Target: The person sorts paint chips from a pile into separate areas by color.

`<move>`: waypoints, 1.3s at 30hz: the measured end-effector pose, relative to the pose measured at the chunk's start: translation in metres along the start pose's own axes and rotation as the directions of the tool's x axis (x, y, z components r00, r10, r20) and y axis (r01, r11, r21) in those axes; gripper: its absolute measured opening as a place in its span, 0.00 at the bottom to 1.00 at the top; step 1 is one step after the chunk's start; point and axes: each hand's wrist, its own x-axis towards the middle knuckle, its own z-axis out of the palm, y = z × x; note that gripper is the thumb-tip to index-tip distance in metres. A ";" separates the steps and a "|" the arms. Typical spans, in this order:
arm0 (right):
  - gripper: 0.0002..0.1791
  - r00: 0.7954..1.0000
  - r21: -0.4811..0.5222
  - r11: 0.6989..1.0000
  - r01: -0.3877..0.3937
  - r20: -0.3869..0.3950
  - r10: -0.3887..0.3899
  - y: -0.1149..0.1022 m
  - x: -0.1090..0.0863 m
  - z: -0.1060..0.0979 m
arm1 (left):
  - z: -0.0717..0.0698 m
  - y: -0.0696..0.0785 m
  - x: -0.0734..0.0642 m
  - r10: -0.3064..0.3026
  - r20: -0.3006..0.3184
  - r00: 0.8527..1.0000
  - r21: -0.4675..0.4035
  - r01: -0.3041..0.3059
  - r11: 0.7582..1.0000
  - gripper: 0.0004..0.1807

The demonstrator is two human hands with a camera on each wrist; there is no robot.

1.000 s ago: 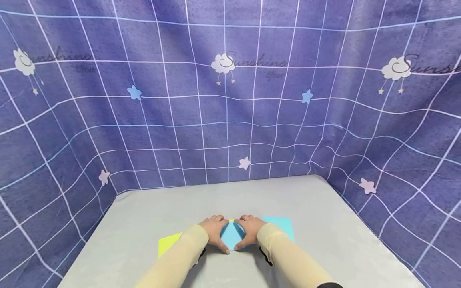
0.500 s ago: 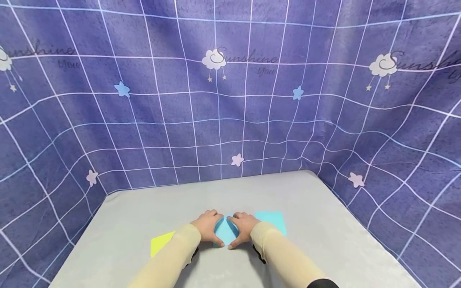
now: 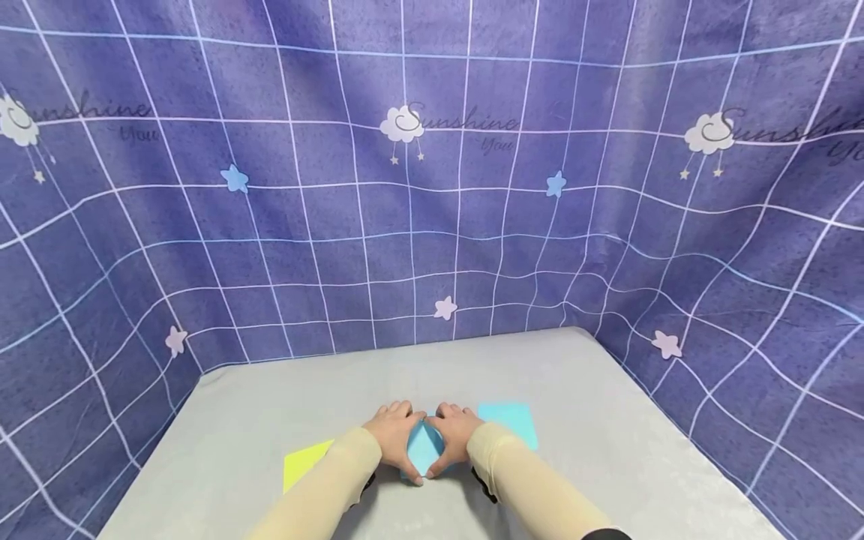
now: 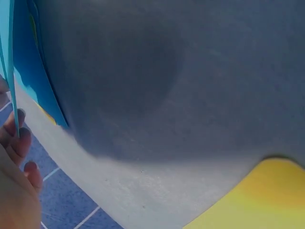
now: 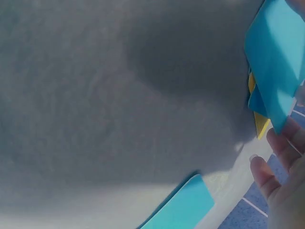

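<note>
A light blue sheet of paper (image 3: 422, 450) stands bent between the two hands at the middle of the table. The left hand (image 3: 394, 436) holds its left side, thumb toward the near edge and fingers at the far one. Mirroring this, the right hand (image 3: 455, 435) holds the right side. In the left wrist view the sheet's thin edge runs between the fingertips (image 4: 21, 136). Beneath it lies another blue layer (image 4: 34, 71). The right wrist view shows a yellow paper strip (image 5: 261, 125) poking out under the held sheet. Both palms are largely hidden.
A yellow paper sheet (image 3: 302, 462) lies flat left of the hands, partly under the left forearm. Another light blue sheet (image 3: 511, 421) lies to the right. The grey-covered table (image 3: 607, 450) meets a purple-blue gridded curtain (image 3: 337, 225) at its back and sides.
The head view has shifted slightly. Both hands keep their hold on the blue paper, fingertips and thumbs a little closer together. A yellow bit between the far fingertips is no longer visible.
</note>
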 end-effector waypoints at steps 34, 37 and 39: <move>0.62 0.997 -0.025 0.998 0.057 0.046 -0.056 -0.003 0.000 -0.004 | 0.002 0.000 0.000 -0.102 0.106 0.989 -0.090 0.112 0.990 0.70; 0.62 0.997 -0.020 0.997 0.080 0.009 -0.080 -0.002 0.000 -0.001 | 0.007 -0.005 -0.001 -0.109 0.078 0.991 -0.124 0.118 0.985 0.69; 0.61 0.995 -0.019 0.995 0.093 -0.019 -0.094 0.000 0.002 0.000 | 0.010 -0.008 0.000 -0.106 0.056 0.993 -0.128 0.112 0.985 0.68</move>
